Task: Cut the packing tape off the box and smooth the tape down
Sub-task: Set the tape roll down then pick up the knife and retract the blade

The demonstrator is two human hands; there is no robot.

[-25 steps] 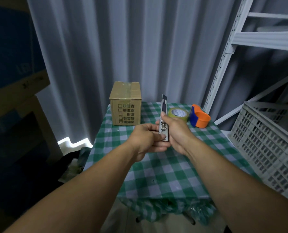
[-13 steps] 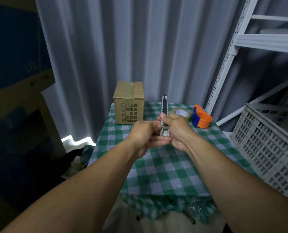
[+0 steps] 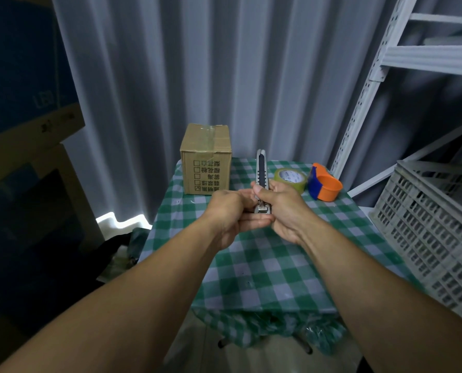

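Observation:
A small cardboard box (image 3: 205,160) with clear tape over its top seam stands at the table's far left corner. I hold a metal utility knife (image 3: 261,170) upright over the table's middle. My right hand (image 3: 283,208) grips its handle, thumb on the slider, and no blade shows above the tip. My left hand (image 3: 229,214) closes around the knife's lower end. Both hands are well in front of the box, apart from it. A roll of packing tape (image 3: 290,177) lies flat at the far right, beside an orange and blue tape dispenser (image 3: 325,185).
The table wears a green checked cloth (image 3: 264,265). A white slotted crate (image 3: 434,230) stands close on the right under a white metal shelf frame (image 3: 359,103). Large cartons (image 3: 28,130) are stacked on the left. Grey curtains hang behind.
The blade that stuck out of the knife's tip one second ago no longer shows. Both hands stay together on the handle, and the camera view has shifted slightly.

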